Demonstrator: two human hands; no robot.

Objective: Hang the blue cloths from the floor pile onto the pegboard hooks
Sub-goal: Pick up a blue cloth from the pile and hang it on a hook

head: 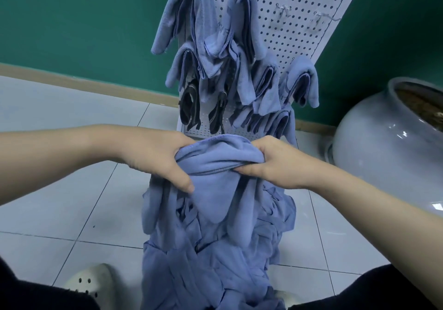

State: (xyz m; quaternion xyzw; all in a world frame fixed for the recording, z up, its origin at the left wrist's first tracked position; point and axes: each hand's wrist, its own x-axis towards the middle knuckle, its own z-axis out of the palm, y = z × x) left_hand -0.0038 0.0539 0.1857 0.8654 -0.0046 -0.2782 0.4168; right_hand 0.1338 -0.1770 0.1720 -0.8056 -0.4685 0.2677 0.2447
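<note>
Both hands grip one blue cloth by its gathered top edge: left hand and right hand with fingers curled tight, bunching the fabric into a fold likely sized for a hook. The floor pile lies directly below the fingers; the pegboard stands beyond them, its free hooks up and right.

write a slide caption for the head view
Both hands, left and right, grip a blue cloth above the floor pile.

Tiled floor bears cloth pile, jar.
</note>
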